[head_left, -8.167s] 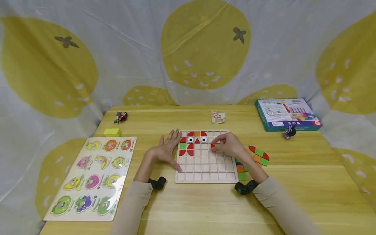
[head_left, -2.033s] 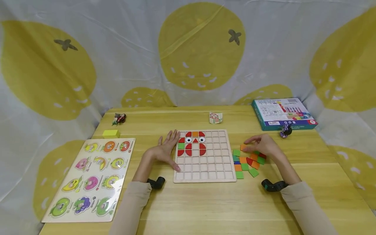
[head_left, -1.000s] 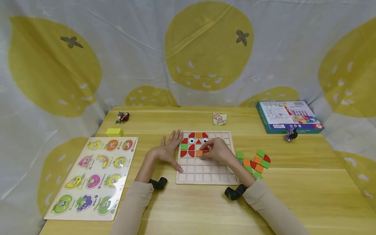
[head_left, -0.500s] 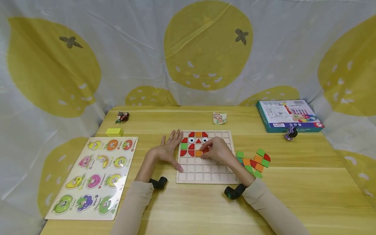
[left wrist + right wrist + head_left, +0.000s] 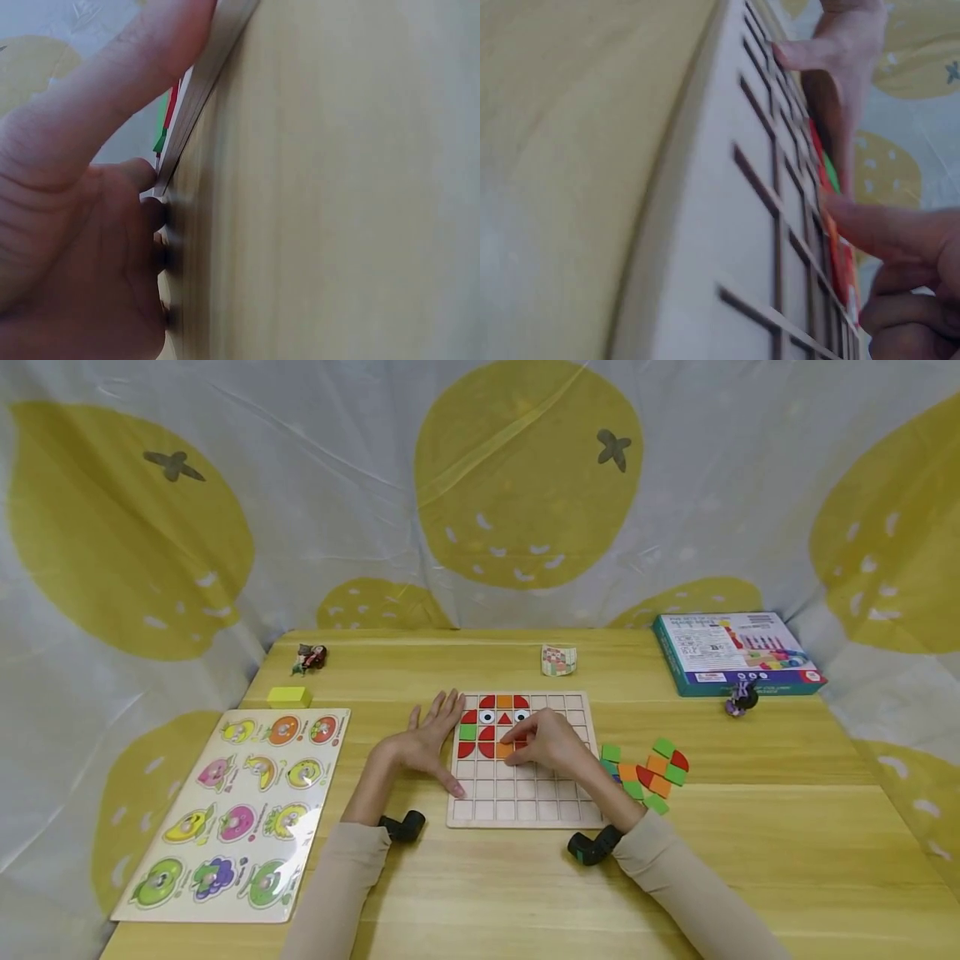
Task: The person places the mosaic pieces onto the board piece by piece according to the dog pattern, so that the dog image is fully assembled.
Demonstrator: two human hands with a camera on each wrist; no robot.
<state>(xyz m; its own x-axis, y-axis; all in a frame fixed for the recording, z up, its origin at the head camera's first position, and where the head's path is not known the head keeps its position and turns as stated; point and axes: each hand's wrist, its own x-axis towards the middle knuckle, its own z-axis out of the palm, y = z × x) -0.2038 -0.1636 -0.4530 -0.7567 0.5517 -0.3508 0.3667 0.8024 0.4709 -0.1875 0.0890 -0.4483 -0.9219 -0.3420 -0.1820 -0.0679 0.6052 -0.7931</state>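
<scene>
In the head view my left hand [image 5: 423,746] spreads its fingers along the left edge of a wooden grid board [image 5: 527,814]. Its thumb touches the lower left of the frame. My right hand [image 5: 555,745] is over the board's middle, thumb and index finger pinching an orange square tile [image 5: 504,751] at its grid cell. Red, green and eye-patterned tiles fill several cells around it, among them a green tile [image 5: 468,732] at the left. The right hand covers part of the red tiles beside the orange one. In the right wrist view the thumb [image 5: 877,225] reaches to the tiles.
Loose tiles [image 5: 656,766] lie right of the board. A fruit puzzle board [image 5: 296,893] is at the left, with a yellow block [image 5: 288,697] and a small figurine [image 5: 309,659] behind. A pattern card [image 5: 558,660], a box [image 5: 738,652] and a dark figurine [image 5: 741,698] stand farther back.
My right hand has brought an orange tile from the loose pile to the board, where it now lies lower in its cell. The left hand stays at the board's edge.
</scene>
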